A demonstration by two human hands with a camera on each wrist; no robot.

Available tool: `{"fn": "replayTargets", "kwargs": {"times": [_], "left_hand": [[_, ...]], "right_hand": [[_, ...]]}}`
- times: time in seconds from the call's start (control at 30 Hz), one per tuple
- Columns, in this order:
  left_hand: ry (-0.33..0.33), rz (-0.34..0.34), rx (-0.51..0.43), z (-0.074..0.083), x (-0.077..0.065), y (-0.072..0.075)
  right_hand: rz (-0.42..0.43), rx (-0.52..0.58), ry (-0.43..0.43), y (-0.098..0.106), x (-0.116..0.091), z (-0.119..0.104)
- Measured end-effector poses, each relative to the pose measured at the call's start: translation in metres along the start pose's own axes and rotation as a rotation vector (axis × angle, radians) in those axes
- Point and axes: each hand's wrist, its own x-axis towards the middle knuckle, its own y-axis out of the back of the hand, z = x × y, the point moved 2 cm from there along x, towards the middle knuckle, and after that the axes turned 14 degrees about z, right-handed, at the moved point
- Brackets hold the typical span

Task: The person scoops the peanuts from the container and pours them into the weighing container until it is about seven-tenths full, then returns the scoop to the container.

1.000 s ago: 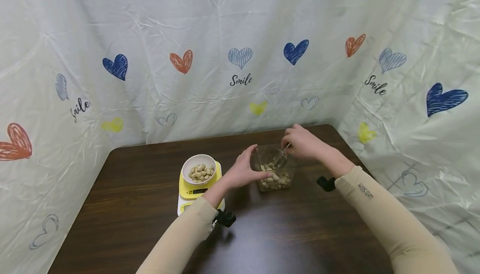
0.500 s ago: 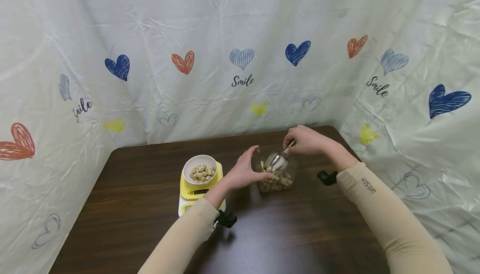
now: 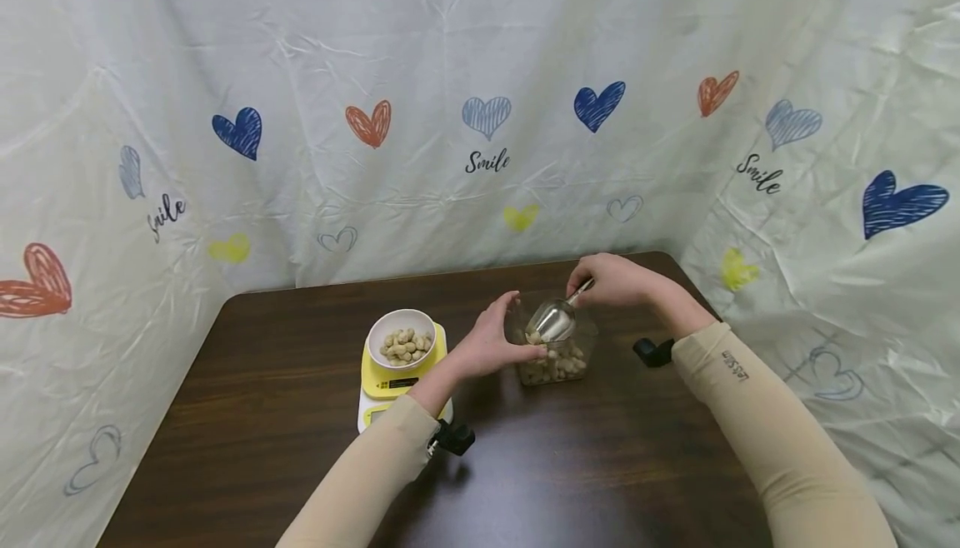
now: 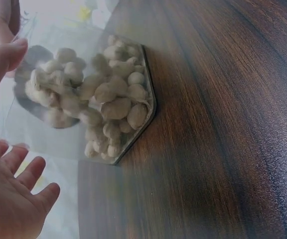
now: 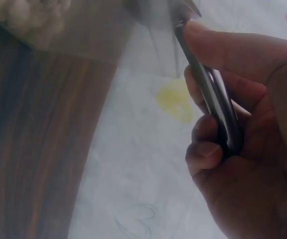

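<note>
A clear plastic box (image 3: 589,343) holding peanuts in their shells (image 3: 567,360) stands on the dark wooden table. My left hand (image 3: 491,344) holds the box's left side, thumb on the near wall and fingers toward the back; the left wrist view shows some fingers spread apart. Inside the box, a metal scoop (image 3: 553,320) slants down to the left. Peanuts in the scoop bowl show through the clear wall in the left wrist view. My right hand (image 3: 615,280) grips the scoop's handle (image 5: 215,102), with fingers curled round it.
Left of the box, a white bowl (image 3: 378,331) of peanuts sits on a yellow and white kitchen scale (image 3: 372,375). My left forearm partly covers the scale's front. A white curtain (image 3: 420,223) printed with hearts hangs behind the table (image 3: 285,381) and along its sides.
The scoop has turned from steep to a flatter tilt, its bowl swinging up and left among the peanuts. My right hand shifted slightly; my left hand stayed on the box.
</note>
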Motion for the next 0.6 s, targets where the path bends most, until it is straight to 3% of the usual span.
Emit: {"fn": "replayTargets", "kwargs": {"times": [0.27,0.6], "left_hand": [[0.003,-0.006,-0.009,0.002,0.0,0.0],[0.007,-0.002,-0.022,-0.001,0.001,-0.001]], "right_hand": [[-0.028,-0.02,-0.011,-0.002,0.005,-0.001],[-0.058,0.141,-0.086,0.007,0.002,0.015]]}}
